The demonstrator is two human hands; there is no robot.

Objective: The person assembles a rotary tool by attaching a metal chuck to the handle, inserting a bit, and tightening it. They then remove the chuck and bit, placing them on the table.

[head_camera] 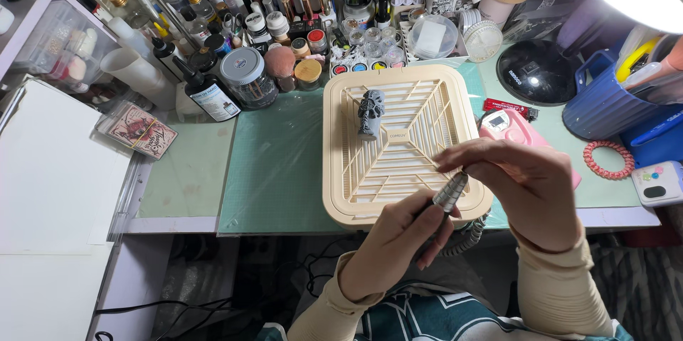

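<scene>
- Head view shows a grey, ribbed rotary handpiece (449,192) held over the near right corner of a cream slatted tray (341,191), its coiled cord (471,235) trailing off the tabletop (277,163) edge.
- Left hand (395,241) wraps its fingers (427,223) round the tool's lower body; right hand (523,184) pinches its fingers (455,163) narrowly at the tip, so skin sits right at the working end. If the tool were running, I judge a nick or snag likely.
- Cord hanging near the lap could tug the tool off line.
- Grey figurine (370,113) stands upright, unsupported, on the tray's far part, well apart from both hands; a bump to the tray could topple it.
- Crowded bottles (206,92) and paint pots (370,49) behind the tray could tip if a sleeve reaches across.
</scene>
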